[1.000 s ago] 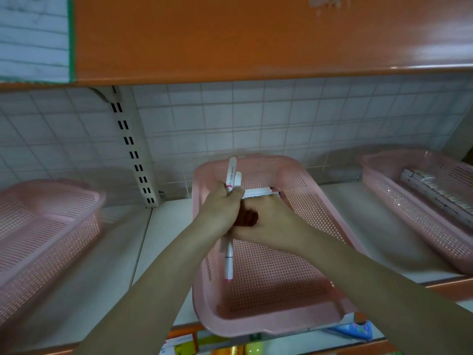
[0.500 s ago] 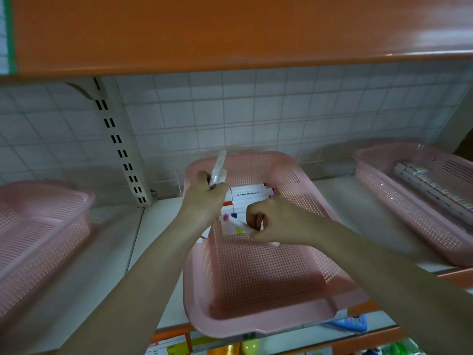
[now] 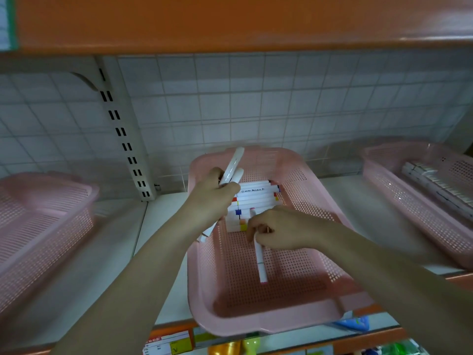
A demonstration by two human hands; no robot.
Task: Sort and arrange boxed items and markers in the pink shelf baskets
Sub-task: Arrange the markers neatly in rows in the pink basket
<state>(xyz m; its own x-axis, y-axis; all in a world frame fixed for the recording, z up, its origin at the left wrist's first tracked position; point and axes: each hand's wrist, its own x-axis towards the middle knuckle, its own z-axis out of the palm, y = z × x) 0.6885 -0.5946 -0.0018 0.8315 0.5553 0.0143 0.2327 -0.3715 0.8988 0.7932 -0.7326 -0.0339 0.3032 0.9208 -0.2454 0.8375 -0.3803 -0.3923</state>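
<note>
Head cam: L hand (image 3: 212, 198) is gripping two white markers (image 3: 231, 172) in a fist over the middle pink basket (image 3: 320, 254), near its back-left. R hand (image 3: 279, 230) is pinching a single marker (image 3: 259, 260) lengthwise w/ fingertips, just in front of the marker row (image 3: 256, 198) lying at the basket's back.

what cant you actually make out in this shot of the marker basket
Head view only:
- Marker count in the left hand: the fist covers their middles.
- Print on the row of markers: too small and blurred.
- Middle of the single marker: under the right hand.
- Boxes in the right basket: blurred, cut off by the frame edge.
- Items below the shelf: cut off by the bottom edge.
</note>
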